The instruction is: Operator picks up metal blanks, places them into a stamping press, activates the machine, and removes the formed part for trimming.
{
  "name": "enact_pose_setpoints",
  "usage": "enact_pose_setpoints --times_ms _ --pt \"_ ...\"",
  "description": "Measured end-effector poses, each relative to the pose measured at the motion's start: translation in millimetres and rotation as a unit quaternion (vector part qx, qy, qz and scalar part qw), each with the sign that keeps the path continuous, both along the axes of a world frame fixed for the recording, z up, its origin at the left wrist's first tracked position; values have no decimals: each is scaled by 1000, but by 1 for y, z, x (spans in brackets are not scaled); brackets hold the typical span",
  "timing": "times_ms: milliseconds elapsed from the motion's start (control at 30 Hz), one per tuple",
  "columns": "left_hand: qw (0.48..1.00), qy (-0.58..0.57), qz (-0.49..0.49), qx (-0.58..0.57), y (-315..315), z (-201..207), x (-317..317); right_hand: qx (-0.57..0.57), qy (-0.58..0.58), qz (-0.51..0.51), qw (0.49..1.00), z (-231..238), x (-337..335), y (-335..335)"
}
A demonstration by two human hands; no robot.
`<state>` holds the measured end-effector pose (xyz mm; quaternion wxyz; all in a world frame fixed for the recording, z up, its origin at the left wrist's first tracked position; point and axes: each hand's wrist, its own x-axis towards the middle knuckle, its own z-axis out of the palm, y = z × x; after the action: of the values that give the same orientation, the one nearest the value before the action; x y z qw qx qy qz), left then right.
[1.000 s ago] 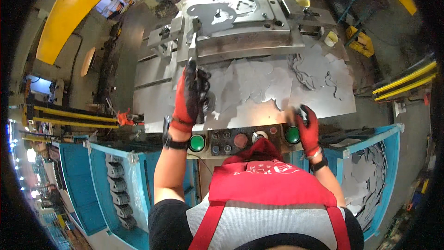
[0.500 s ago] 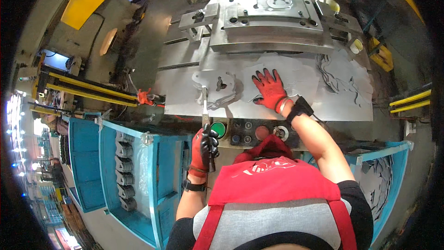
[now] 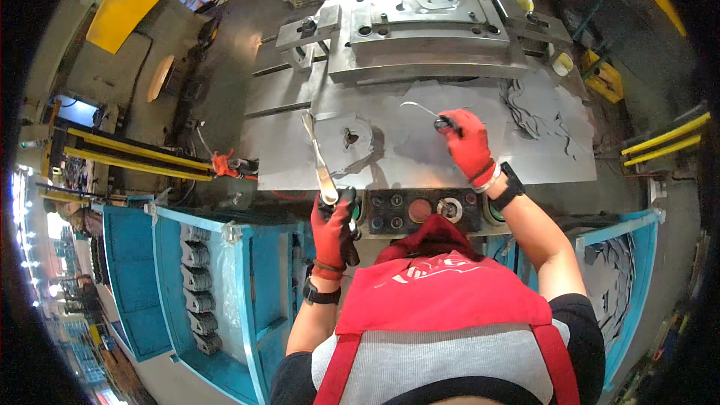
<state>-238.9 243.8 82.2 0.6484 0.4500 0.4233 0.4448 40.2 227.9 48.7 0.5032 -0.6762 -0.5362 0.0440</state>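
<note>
Left hand in a red-and-black glove [image 3: 331,232] grips a long silvery metal tool [image 3: 319,159] pointing away across the left edge of a flat grey holed metal piece [image 3: 361,132] on the steel table [image 3: 281,156], nearer it than the matching-gloved right hand [image 3: 468,142] clutching a thin curved hook [image 3: 420,107].

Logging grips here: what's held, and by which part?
Left hand: a long metal tool, by its near end. Right hand: a thin curved metal strip, by its right end.
</note>
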Motion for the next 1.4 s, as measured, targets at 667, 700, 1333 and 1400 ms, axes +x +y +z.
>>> enact_pose_setpoints --times_ms 667,700,1333,1400 --pt "965 -62 -250 58 3 6 97 -38 529 103 842 45 34 -105" --pt "968 -49 -232 78 3 8 102 -55 477 65 874 61 20 -102" --pt "956 200 60 205 33 5 -38 164 360 -32 918 75 187 190" --pt "977 142 114 111 28 3 -54 123 302 -77 942 82 178 206"
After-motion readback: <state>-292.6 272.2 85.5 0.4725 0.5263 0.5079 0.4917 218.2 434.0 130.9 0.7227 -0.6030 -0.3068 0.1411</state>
